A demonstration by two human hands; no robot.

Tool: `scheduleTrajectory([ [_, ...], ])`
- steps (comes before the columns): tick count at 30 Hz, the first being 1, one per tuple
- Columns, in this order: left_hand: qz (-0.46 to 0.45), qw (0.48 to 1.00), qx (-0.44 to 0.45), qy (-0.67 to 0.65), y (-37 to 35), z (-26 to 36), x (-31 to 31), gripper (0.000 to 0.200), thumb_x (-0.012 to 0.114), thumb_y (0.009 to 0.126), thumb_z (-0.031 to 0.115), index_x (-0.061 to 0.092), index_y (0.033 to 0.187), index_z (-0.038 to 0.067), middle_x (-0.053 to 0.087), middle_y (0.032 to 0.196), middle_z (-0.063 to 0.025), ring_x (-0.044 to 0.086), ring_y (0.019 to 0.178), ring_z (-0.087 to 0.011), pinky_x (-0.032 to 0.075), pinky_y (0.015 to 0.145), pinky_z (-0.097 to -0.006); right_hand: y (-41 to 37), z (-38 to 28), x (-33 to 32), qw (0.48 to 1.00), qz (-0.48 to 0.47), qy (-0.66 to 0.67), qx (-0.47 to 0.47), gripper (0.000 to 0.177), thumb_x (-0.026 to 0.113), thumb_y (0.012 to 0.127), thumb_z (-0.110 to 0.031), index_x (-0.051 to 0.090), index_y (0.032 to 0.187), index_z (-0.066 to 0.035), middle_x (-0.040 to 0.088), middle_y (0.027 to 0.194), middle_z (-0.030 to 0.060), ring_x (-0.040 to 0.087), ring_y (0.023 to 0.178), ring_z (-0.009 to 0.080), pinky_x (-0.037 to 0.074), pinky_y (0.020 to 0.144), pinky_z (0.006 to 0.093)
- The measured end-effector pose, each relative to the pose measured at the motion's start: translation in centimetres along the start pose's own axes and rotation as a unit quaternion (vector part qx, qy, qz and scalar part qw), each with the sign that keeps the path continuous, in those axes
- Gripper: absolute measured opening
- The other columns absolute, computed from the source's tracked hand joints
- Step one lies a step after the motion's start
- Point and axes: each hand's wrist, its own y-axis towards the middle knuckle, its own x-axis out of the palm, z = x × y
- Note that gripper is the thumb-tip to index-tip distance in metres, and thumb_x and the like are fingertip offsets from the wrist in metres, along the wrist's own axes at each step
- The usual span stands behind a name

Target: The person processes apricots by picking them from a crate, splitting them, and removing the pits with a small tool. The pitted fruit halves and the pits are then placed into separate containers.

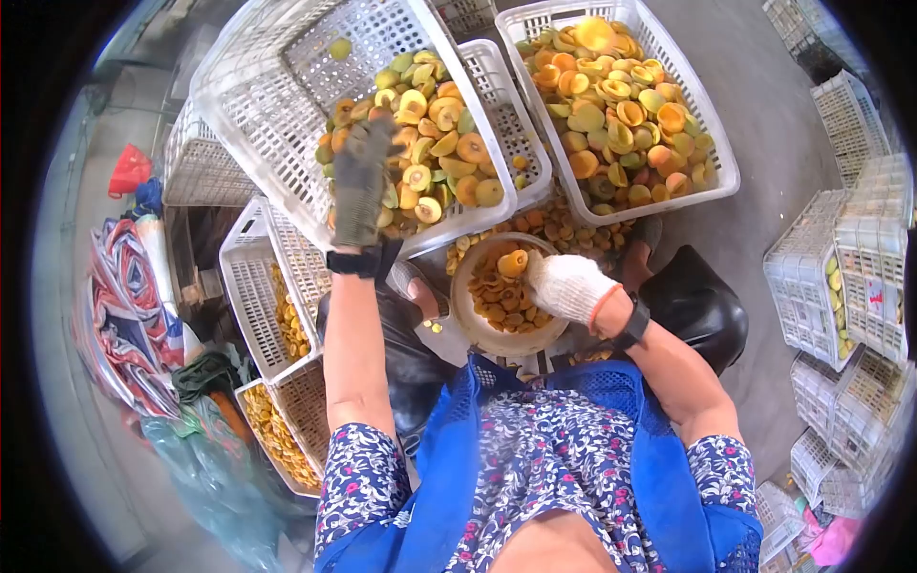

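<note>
My left hand, in a dark, dusty glove, lies over the fruit at the near left side of a tilted white crate. Its fingers stretch forward among the halved apricots, slightly blurred, and I see nothing held in them. Above a round pale bowl, my right hand wears a white knit glove. Its fingers are closed on an orange apricot half; the fingertips are partly hidden. Pitted, curled apricot pieces lie in the bowl below.
Another white crate full of apricot halves stands at the front right. More apricot pieces lie beneath the crates. Crates holding orange pieces stand at left, near plastic bags. Stacked crates line the right side.
</note>
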Motion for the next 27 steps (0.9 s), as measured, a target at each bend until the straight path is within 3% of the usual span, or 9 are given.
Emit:
scheduleTrajectory([
  [2,0.012,0.989,-0.025,0.148,0.5,-3.9,-1.1,0.036,0.057,0.092,0.029,0.057,0.12,0.005,0.062,0.11,-0.0152,0.061,0.1,-0.027,0.05,0.083,-0.0387,0.5,0.5,1.1,0.999,0.005,-0.009,-0.039,0.022,0.054,0.085,-0.021,0.063,0.092,-0.002,0.067,0.074,0.0146,0.067,0.067,0.0322,0.053,0.057,0.0432],
  [5,0.04,0.898,0.018,0.439,1.1,-8.6,-2.0,0.037,0.056,0.092,0.035,0.06,0.117,0.009,0.064,0.112,-0.0131,0.063,0.099,-0.0279,0.05,0.079,-0.0385,-1.3,2.5,4.5,0.969,-0.208,-0.127,0.024,0.022,0.053,0.085,-0.022,0.066,0.088,-0.004,0.07,0.085,0.0152,0.069,0.071,0.0299,0.054,0.058,0.0409],
  [8,0.111,0.841,0.227,0.478,0.7,-10.8,-0.6,0.034,0.059,0.087,0.029,0.06,0.118,0.016,0.063,0.114,-0.0116,0.061,0.1,-0.0307,0.05,0.083,-0.0407,-1.2,0.5,2.5,0.985,-0.145,-0.06,0.066,0.026,0.047,0.089,-0.025,0.07,0.091,-0.011,0.07,0.085,0.0125,0.068,0.074,0.0294,0.054,0.06,0.0415],
  [13,-0.002,0.817,0.28,0.505,2.2,-10.4,2.2,0.037,0.06,0.086,0.026,0.057,0.121,0.018,0.061,0.117,-0.0092,0.062,0.098,-0.0298,0.051,0.081,-0.0404,0.2,0.2,2.3,0.993,0.086,-0.023,-0.071,0.023,0.057,0.083,-0.023,0.065,0.094,-0.004,0.068,0.075,0.0112,0.067,0.066,0.0313,0.054,0.056,0.0433],
  [15,-0.042,0.808,0.22,0.545,3.2,-11.0,3.0,0.041,0.061,0.085,0.025,0.054,0.125,0.02,0.06,0.117,-0.0073,0.062,0.097,-0.0288,0.052,0.077,-0.0413,-0.3,3.4,4.2,0.969,-0.191,-0.155,0.006,0.021,0.055,0.085,-0.021,0.07,0.089,-0.007,0.069,0.081,0.0122,0.069,0.069,0.029,0.055,0.057,0.0394],
  [18,-0.018,0.842,0.189,0.506,4.3,-11.4,3.2,0.032,0.061,0.085,0.025,0.06,0.116,0.019,0.063,0.112,-0.0087,0.063,0.094,-0.0296,0.052,0.075,-0.0422,-1.2,1.0,2.8,0.974,-0.13,-0.187,-0.003,0.028,0.049,0.086,-0.016,0.063,0.108,-0.005,0.069,0.084,0.01,0.068,0.071,0.0255,0.054,0.056,0.0376],
  [21,-0.018,0.845,0.143,0.516,4.8,-10.9,2.7,0.026,0.06,0.086,0.025,0.064,0.11,0.017,0.065,0.108,-0.0116,0.064,0.095,-0.0303,0.052,0.077,-0.0406,-1.6,0.3,2.0,0.982,0.168,-0.013,-0.081,0.026,0.051,0.086,-0.018,0.067,0.102,-0.006,0.068,0.083,0.0082,0.067,0.063,0.0244,0.05,0.046,0.0378],
  [25,0.017,0.969,0.157,0.188,3.5,-9.9,0.4,0.033,0.062,0.089,0.021,0.061,0.117,0.003,0.069,0.095,-0.0083,0.066,0.083,-0.0222,0.052,0.075,-0.0332,-2.9,5.8,6.7,0.973,-0.144,-0.168,0.065,0.021,0.05,0.09,-0.024,0.064,0.098,-0.01,0.067,0.077,0.0045,0.067,0.063,0.0235,0.053,0.053,0.0367],
  [27,0.009,0.996,0.016,-0.089,-1.2,-4.2,0.5,0.031,0.059,0.091,0.017,0.058,0.118,0.002,0.063,0.098,-0.0081,0.061,0.079,-0.0182,0.051,0.071,-0.0293,-2.4,2.7,4.4,0.962,-0.115,-0.243,0.05,0.022,0.049,0.092,-0.024,0.063,0.098,-0.009,0.068,0.079,0.0046,0.068,0.066,0.0247,0.053,0.055,0.0371],
])
